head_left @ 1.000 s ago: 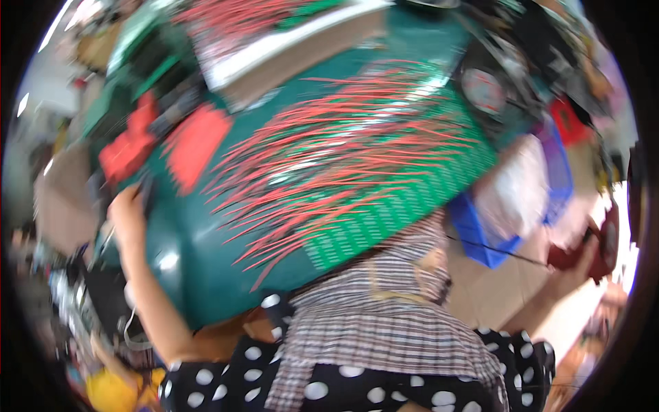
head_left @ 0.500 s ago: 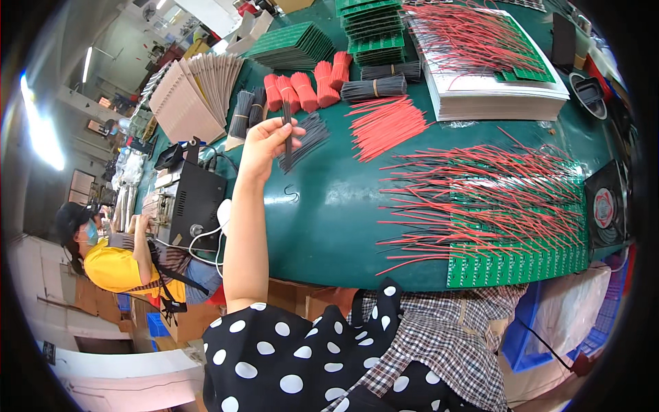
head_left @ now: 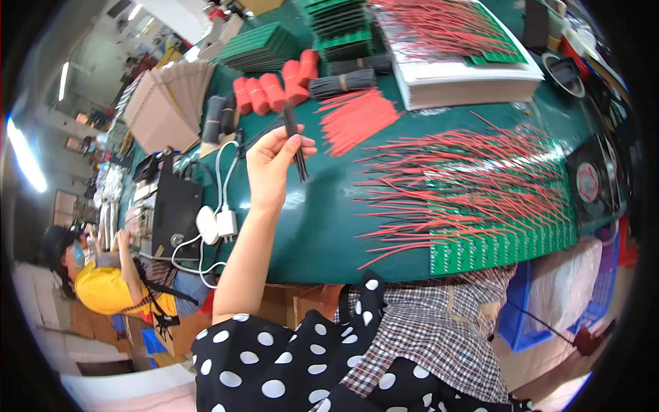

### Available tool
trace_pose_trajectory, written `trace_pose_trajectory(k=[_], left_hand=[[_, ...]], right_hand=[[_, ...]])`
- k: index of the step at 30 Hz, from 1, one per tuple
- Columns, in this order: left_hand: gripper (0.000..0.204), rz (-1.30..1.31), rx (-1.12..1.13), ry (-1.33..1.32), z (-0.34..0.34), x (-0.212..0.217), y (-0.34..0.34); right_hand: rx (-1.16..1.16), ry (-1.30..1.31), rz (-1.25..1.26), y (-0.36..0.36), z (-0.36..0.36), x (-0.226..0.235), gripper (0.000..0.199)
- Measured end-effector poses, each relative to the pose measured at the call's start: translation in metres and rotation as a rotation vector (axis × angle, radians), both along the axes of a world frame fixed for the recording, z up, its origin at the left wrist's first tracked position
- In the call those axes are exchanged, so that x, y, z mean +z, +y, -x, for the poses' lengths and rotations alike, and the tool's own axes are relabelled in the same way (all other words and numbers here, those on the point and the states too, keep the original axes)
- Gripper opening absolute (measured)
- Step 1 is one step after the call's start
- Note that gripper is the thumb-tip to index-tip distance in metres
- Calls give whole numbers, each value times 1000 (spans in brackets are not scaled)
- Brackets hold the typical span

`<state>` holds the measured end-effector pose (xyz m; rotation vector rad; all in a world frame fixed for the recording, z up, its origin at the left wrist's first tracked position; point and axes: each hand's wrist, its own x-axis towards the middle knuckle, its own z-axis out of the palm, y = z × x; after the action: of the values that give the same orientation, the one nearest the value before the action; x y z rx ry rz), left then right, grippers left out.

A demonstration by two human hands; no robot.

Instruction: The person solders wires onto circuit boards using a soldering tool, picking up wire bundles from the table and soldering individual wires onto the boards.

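My left hand [head_left: 270, 165] pinches a small bunch of thin black wires [head_left: 301, 167] between thumb and fingers, held above the green bench. Behind the hand, partly covered by it, lie loose black wires [head_left: 255, 130]. A fanned pile of loose red wires [head_left: 358, 120] lies just right of the hand. Farther right, red and black wires [head_left: 473, 165] spread over green circuit boards [head_left: 504, 247], their ends sticking out leftward. My right hand is out of view.
Banded red wire bundles [head_left: 272, 91] and black wire bundles [head_left: 343, 83] lie at the back, near stacked green boards [head_left: 336, 31]. A thick white paper stack [head_left: 473, 90] carries more wires. At left are a black machine [head_left: 180, 206], a white charger with cables [head_left: 226, 223] and a person in yellow [head_left: 106, 285].
My left hand has moved right and nearer to me, away from the loose black wires, with the bunch still in its fingers. The whole view has shifted, showing the charger.
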<state>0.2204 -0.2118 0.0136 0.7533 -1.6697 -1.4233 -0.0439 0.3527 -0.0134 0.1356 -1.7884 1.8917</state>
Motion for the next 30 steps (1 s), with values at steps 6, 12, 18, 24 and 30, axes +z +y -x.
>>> trace_pose_trajectory(k=[6, 12, 18, 24, 30], left_hand=[[16, -603, -975, -319, 65, 33, 102], [17, -802, -1428, -479, 107, 24, 158], [17, -866, -1442, -457, 103, 16, 160], [16, -809, -1436, -430, 105, 10, 159], [15, -842, -1425, -408, 106, 7, 161]], right_hand=[[336, 2, -551, -47, -40, -8, 54], [586, 388, -1031, -144, -49, -16, 46], [779, 475, -606, -178, -48, 11, 47], [1054, 611, -648, -179, -48, 8, 54], [945, 620, -713, -181, -59, 2, 51]])
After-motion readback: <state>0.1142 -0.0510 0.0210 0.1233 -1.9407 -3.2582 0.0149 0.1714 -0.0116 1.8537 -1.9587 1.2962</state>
